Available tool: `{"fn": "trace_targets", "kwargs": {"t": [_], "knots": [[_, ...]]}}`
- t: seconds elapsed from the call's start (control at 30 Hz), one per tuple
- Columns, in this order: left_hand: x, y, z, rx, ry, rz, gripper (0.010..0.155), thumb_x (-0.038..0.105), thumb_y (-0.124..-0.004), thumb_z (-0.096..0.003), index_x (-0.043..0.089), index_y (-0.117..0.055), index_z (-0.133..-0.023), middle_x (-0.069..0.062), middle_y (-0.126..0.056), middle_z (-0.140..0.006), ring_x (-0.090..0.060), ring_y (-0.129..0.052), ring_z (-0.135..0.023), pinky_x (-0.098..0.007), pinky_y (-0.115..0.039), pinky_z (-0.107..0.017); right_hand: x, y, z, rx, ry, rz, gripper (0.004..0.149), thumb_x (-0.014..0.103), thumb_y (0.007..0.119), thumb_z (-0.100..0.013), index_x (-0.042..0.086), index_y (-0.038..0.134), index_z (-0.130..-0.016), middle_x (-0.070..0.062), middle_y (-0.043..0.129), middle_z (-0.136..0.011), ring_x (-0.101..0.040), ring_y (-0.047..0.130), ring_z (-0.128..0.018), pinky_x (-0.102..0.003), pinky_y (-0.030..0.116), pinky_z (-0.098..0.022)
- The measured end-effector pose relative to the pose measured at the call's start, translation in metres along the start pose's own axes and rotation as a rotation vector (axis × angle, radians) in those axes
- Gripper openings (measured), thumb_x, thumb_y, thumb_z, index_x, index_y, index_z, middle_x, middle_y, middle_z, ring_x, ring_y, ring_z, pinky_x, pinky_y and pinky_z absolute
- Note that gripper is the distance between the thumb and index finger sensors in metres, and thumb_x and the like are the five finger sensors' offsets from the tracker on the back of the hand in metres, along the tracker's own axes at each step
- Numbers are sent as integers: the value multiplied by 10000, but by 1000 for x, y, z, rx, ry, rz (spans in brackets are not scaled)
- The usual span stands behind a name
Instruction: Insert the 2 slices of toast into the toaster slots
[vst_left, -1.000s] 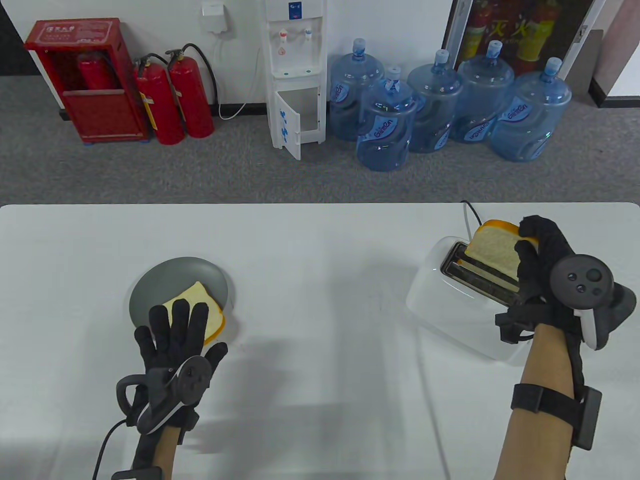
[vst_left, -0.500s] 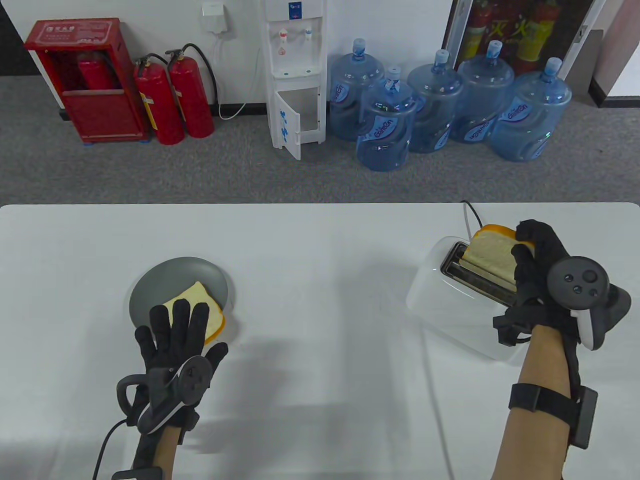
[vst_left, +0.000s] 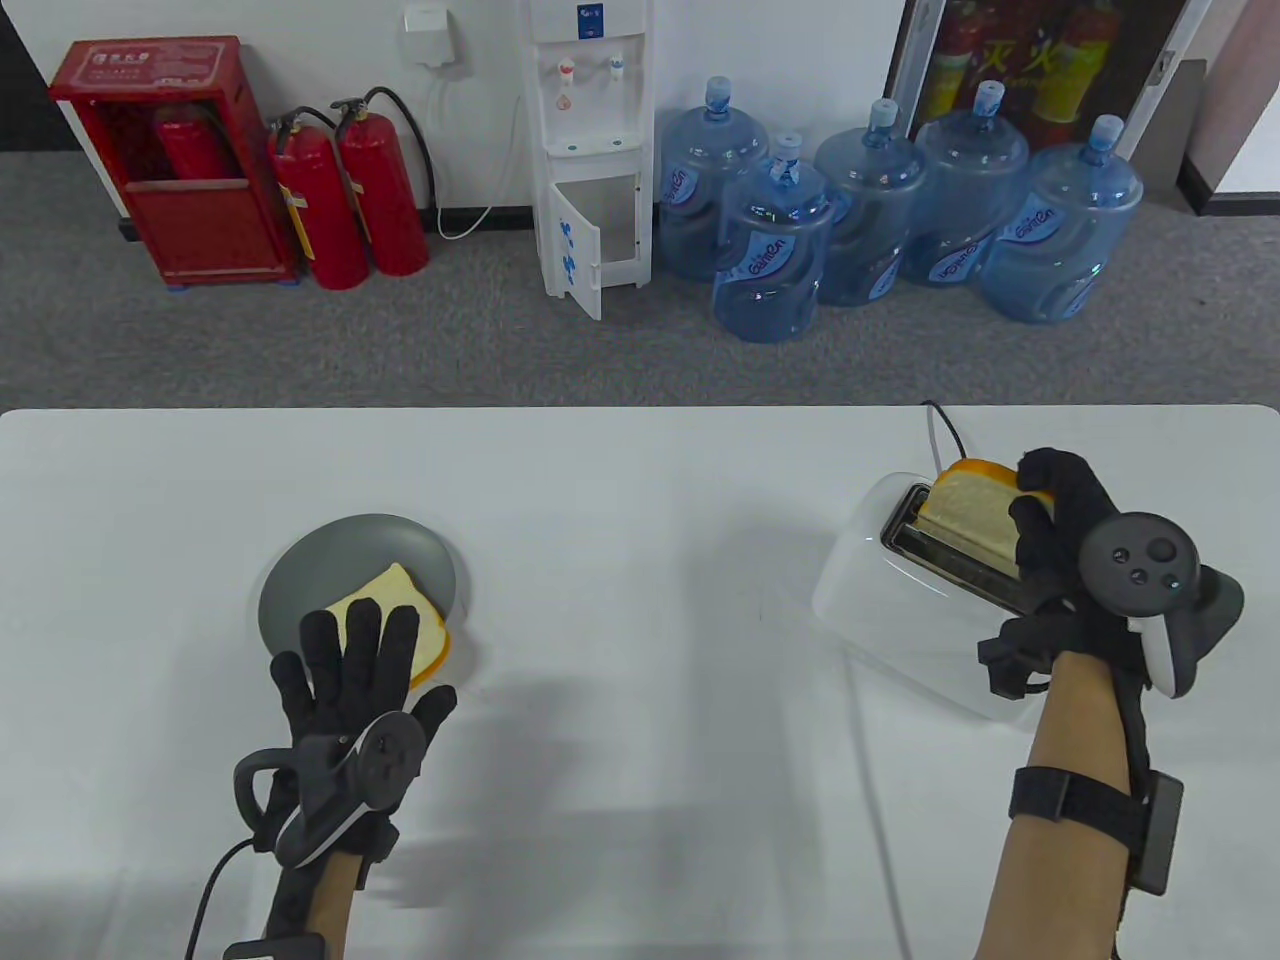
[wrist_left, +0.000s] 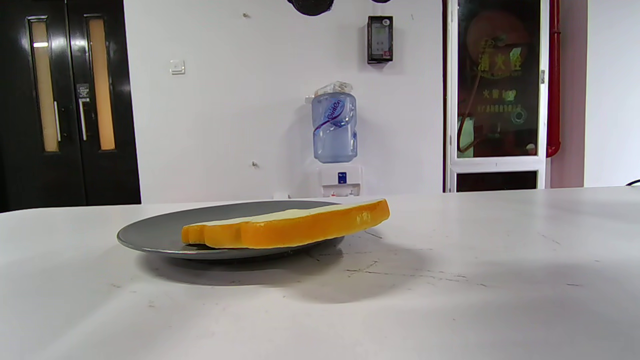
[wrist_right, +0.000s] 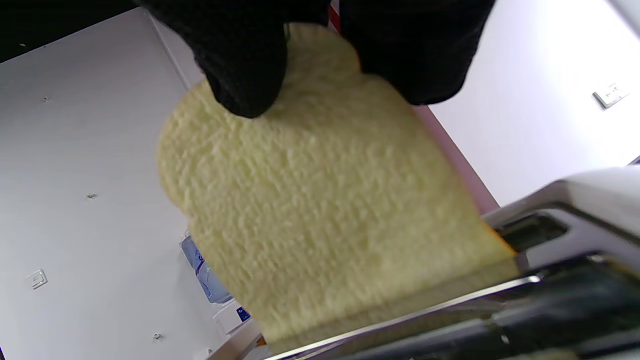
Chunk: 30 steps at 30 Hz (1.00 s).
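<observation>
A white toaster (vst_left: 880, 610) stands at the right of the table, its metal slots (vst_left: 950, 560) on top. My right hand (vst_left: 1050, 510) pinches one toast slice (vst_left: 970, 515) by its upper edge, and the slice's lower edge sits partway down in the far slot (wrist_right: 530, 235). The slice (wrist_right: 320, 210) fills the right wrist view under my gloved fingers (wrist_right: 245, 65). The other toast slice (vst_left: 425, 625) lies flat on a grey plate (vst_left: 330, 560) at the left. My left hand (vst_left: 350, 660) rests open with spread fingers over the near part of that slice. The same slice (wrist_left: 285, 227) and plate (wrist_left: 160, 232) show in the left wrist view.
A thin cable (vst_left: 945, 430) runs from behind the toaster toward the table's far edge. Beyond the table stand water bottles (vst_left: 770, 260), a water dispenser (vst_left: 590, 150) and red fire extinguishers (vst_left: 350, 200).
My right hand has moved down and a little left, lowering the toast slice deeper into the far slot. The left hand has stayed still over the plate.
</observation>
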<state>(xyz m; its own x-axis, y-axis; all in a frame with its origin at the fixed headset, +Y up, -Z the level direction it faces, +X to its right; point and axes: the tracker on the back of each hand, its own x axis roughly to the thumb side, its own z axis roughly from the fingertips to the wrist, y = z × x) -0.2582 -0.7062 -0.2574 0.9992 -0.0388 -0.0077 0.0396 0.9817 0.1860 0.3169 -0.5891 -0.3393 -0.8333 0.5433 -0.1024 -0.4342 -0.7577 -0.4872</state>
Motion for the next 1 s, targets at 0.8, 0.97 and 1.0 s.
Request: {"fn": "trace_targets", "kwargs": {"t": [0.8, 0.97, 1.0], "knots": [[2, 0, 0, -3, -4, -3, 759, 685, -464, -539, 366, -269, -1199, -37, -276, -1280, -442, -203, -1161, -631, -293, -806, -3, 12, 4, 51, 20, 34, 454, 255, 785, -640, 377, 626, -1047, 96, 757, -1116, -346, 901, -1003, -609, 686, -771], [2, 0, 0, -3, -4, -3, 762, 685, -464, -539, 363, -267, -1201, -39, -275, -1280, -441, -202, -1161, -631, -293, -806, -4, 12, 4, 66, 35, 37, 453, 252, 782, -645, 373, 622, -1051, 91, 748, -1128, -375, 867, -1026, -618, 671, -774], [2, 0, 0, -5, -4, -3, 761, 685, -464, -539, 364, -268, -1200, -39, -276, -1280, -441, -201, -1161, -631, -292, -806, -4, 12, 4, 72, 39, 38, 457, 253, 784, -643, 371, 621, -1053, 91, 744, -1134, -381, 858, -1031, -622, 666, -775]]}}
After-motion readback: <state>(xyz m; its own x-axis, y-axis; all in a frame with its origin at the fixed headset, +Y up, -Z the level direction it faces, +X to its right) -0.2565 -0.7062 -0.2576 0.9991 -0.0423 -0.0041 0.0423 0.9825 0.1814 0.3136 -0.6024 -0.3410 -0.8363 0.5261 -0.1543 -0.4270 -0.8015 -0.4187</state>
